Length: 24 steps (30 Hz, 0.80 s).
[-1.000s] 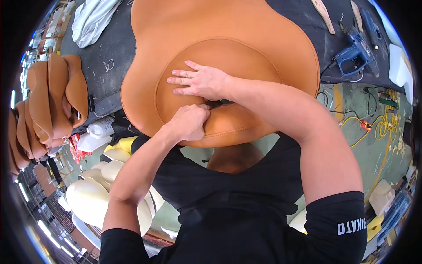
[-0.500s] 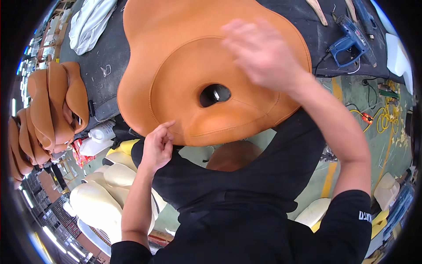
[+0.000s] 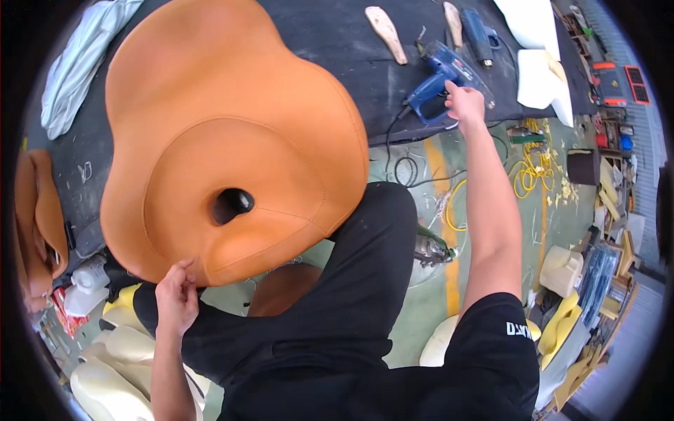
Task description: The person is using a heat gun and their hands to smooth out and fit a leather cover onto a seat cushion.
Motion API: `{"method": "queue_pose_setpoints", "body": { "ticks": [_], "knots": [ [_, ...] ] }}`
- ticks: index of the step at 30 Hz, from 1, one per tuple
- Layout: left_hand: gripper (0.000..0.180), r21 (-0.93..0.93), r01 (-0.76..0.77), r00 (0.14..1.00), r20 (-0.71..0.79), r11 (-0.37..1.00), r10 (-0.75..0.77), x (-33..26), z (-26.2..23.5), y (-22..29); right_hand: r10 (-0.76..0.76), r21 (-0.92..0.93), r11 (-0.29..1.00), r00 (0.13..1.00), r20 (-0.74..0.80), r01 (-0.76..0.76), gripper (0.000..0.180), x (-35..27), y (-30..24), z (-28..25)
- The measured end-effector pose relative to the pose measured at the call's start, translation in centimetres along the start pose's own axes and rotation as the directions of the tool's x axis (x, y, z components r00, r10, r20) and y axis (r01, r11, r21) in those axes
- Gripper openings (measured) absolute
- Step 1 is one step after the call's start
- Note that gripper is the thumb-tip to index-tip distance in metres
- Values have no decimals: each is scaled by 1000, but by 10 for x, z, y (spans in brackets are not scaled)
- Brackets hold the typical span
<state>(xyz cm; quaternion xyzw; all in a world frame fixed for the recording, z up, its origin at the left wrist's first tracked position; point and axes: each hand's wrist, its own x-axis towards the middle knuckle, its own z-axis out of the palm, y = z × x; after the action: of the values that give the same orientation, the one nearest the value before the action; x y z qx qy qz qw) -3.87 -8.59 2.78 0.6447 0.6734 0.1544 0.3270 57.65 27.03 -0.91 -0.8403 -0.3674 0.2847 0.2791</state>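
A large tan leather-covered seat cushion with stitched seams and an oval hole lies partly on the dark table and over my lap. My left hand is at its near left edge, index finger stretched against the leather and the other fingers loosely bent; it is open. My right arm reaches out to the far right. There my right hand is over the side of a blue corded power tool with a looped handle, its fingers slightly bent and apart. Whether they touch the tool is unclear.
A blue heat gun and a pale wooden tool lie farther back on the black-covered table. White foam pieces are at its right end. Yellow cable coils on the floor; white foam forms stand at lower left.
My right hand has gone from above the cushion to the blue power tool. My view has swung right, so the cushion appears farther left. My left hand stays at the cushion's edge.
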Motion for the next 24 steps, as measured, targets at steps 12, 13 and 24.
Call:
{"method": "queue_pose_setpoints", "body": {
  "ticks": [12,13,24],
  "knots": [
    [9,108,65,998,-22,992,-63,-23,-10,16,-91,-46,996,923,-373,79,55,-9,-8,38],
    [9,121,22,1000,-13,992,-21,-15,-7,17,-225,64,965,928,-296,255,52,9,11,5],
    [18,244,-208,978,55,947,200,57,-30,16,-374,577,815,709,597,-56,72,-294,-84,-87]
  ]
}}
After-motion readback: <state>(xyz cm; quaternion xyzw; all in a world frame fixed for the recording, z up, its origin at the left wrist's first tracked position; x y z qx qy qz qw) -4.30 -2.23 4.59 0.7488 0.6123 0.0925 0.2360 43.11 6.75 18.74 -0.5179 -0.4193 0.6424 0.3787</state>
